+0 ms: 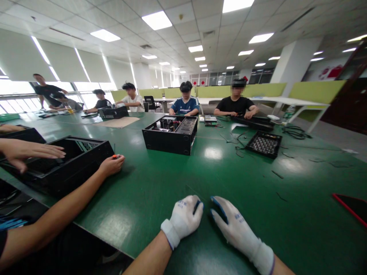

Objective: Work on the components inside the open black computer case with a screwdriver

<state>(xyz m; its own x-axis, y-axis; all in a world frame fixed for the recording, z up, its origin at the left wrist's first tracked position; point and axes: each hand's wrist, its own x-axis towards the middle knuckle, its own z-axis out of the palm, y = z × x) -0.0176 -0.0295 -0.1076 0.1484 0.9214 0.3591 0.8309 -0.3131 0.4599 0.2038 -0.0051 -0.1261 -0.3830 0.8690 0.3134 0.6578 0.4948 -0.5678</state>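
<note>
Both of my hands wear white gloves with blue palms and are above the near part of the green table [137, 206]. My left hand [186, 217] is loosely curled, with a small gap between thumb and forefinger and nothing seen in it. To its right, my right hand [236, 225] has its thumb and fingers apart and holds nothing. The two hands face each other without touching. Farther up the table lies a black computer case [168, 141], open at the top, with parts and wires inside.
At left, another person's hands [111, 165] are by a black case [77, 168], one with a small orange item. A black tray [263, 144], cables [296, 132] and scraps lie at right, with a red-edged dark object [351, 208] nearer. People sit across the table.
</note>
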